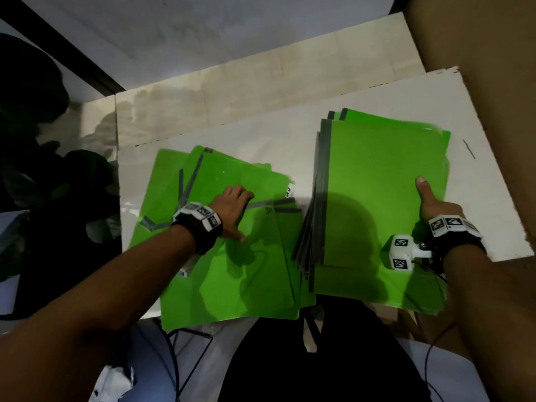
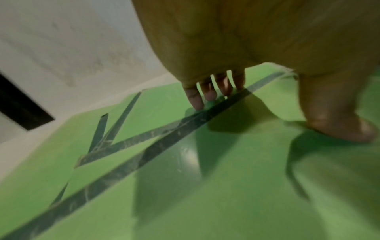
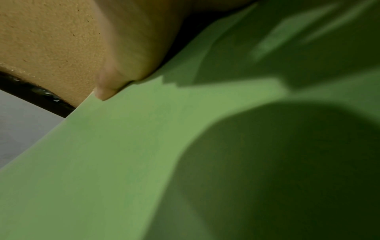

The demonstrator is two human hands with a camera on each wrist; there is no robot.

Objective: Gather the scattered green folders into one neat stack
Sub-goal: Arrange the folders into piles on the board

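Observation:
Green folders with grey spine strips lie in two groups on a white board. The left group is a loose, fanned pile. My left hand sits on its top folder; the fingertips hook at a grey spine strip and the thumb presses the face. The right group is a squarer stack. My right hand holds its right edge, thumb on the top sheet, the other fingers hidden beneath.
A brown cardboard panel rises close along the board's right side. Dark bulky items crowd the left. Cables run below the board's near edge by my dark clothing. Both groups overhang that near edge.

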